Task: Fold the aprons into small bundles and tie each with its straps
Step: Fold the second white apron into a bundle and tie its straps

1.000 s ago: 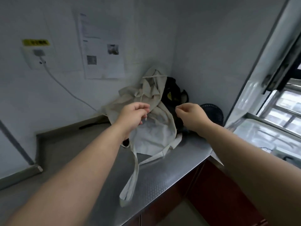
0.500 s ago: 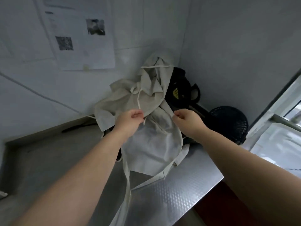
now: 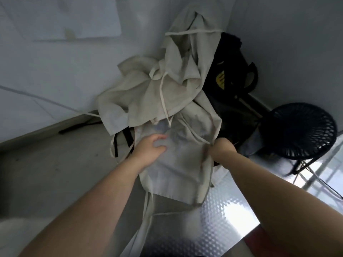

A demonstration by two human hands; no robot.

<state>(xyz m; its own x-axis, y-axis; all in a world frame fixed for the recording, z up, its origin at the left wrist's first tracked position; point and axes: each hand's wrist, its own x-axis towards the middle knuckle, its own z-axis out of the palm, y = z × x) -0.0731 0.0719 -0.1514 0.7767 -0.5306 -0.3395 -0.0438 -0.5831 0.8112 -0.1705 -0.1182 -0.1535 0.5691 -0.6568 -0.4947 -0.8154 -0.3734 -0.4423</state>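
Observation:
A heap of beige aprons (image 3: 167,86) is piled in the corner of a steel counter (image 3: 213,219), leaning on the wall. The nearest apron (image 3: 178,169) hangs down the front of the heap toward me, one long strap (image 3: 146,216) trailing off the counter edge. My left hand (image 3: 150,151) grips the cloth at its upper left, fingers curled into the fabric. My right hand (image 3: 220,147) pinches its upper right edge near a thin tie. Both forearms reach in from the bottom of the view.
A black bag (image 3: 232,75) with a yellow mark stands behind the heap in the corner. A black mesh fan (image 3: 304,130) sits on the right, its cable running toward a window sill (image 3: 324,175). Papers (image 3: 61,17) hang on the wall at left.
The view has closed in on the heap. Both hands have dropped lower and moved apart onto the front apron, the left now clutching cloth rather than a thin tie.

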